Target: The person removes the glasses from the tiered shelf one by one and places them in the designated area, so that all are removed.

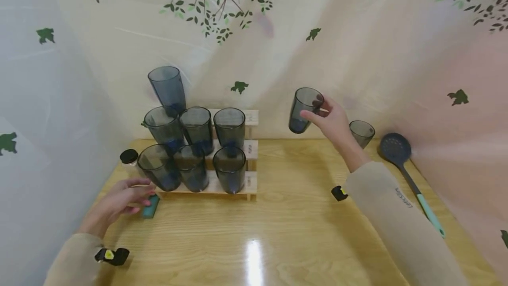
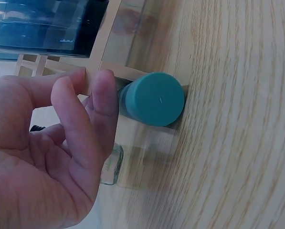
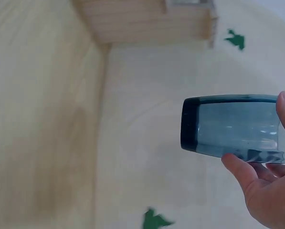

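My right hand (image 1: 331, 120) grips a dark tinted drinking glass (image 1: 296, 114) near its rim, up in the air to the right of the rack. In the right wrist view the glass (image 3: 233, 125) has its thick base pointing away from the fingers. A three-tier wooden rack (image 1: 252, 182) carries several like glasses: one on the top tier at left, three on the middle, three on the front. My left hand (image 1: 123, 197), fingers loosely bent and holding nothing, is by the front-left glass (image 1: 160, 169). Close to its fingertips lies a teal cylinder (image 2: 154, 99).
Behind my right forearm stands another tinted glass (image 1: 361, 133). A dark slotted skimmer (image 1: 394, 148) with a mint handle lies along the right side. Left of the rack is a jar with a black lid (image 1: 129, 156). Patterned cloth (image 1: 274, 56) hangs behind the wooden table (image 1: 293, 233).
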